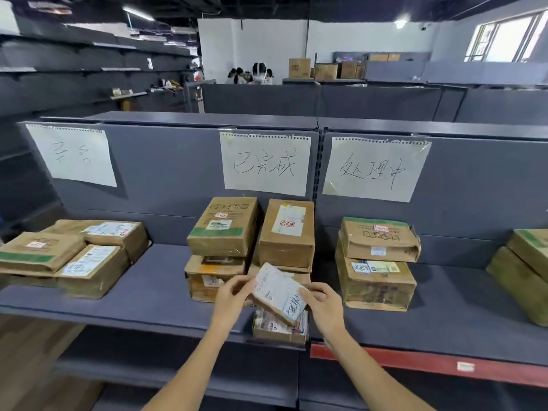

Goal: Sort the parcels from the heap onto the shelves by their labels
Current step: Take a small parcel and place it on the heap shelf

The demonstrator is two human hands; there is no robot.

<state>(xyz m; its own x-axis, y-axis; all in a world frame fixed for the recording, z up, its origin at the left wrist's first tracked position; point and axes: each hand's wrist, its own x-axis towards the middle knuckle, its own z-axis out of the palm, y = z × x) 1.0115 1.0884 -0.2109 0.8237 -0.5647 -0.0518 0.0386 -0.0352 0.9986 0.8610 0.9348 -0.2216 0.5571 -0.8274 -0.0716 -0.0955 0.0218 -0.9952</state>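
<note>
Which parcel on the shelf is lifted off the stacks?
The small parcel held between left hand and right hand, tilted, label up; the rest lie stacked.

hands point(277, 301) gripping small parcel point(278, 292), shelf point(148, 280)

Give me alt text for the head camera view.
Two hands, left hand and right hand, hold a small labelled parcel, tilted, over a grey shelf with stacked cardboard boxes under three handwritten paper signs.
</note>
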